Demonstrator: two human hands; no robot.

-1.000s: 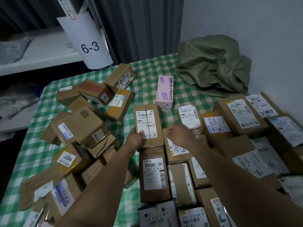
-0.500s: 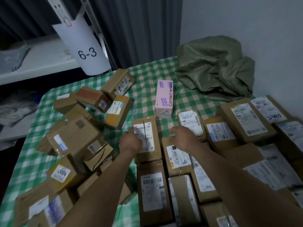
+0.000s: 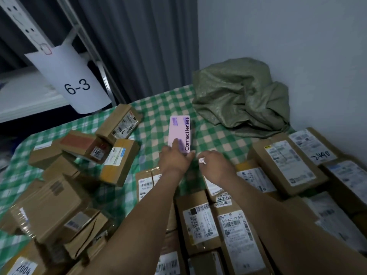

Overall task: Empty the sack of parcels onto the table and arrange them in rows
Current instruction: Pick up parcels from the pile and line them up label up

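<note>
A loose pile (image 3: 59, 205) of brown boxes sprawls over the table (image 3: 158, 110) from 7 to 10 o'clock, some tilted and leaning on each other. One low in the heap is marked 2004. Beyond it, at 10 o'clock, a paper sign (image 3: 77, 86) reads 6-3.

The left hand (image 3: 174, 162) is stretched out palm down near the middle of the table, over the near end of the pink box (image 3: 181, 128). Its forefinger (image 3: 175, 142) lies straight along the box's top and the thumb runs along the near edge. No closed grasp shows. The pink box lies flat on the check cloth, long side running toward 12 o'clock from the hand, printed "Contact lenses". It sits apart from the pile and just beyond the rows.

The right hand (image 3: 217, 167) is just beside the left, at its 3 o'clock, close to the pink box's near right corner. Its fingers bend downward and their tips are hidden, so whether it touches or grips anything cannot be told. The two hands are close together but not touching.

The green sack (image 3: 238, 100) lies crumpled against the wall at 1 o'clock, well clear of both hands.

The rows (image 3: 200, 221) of boxes, labels up and edge to edge, fill the table from 3 to 6 o'clock, under and beside both forearms.
</note>
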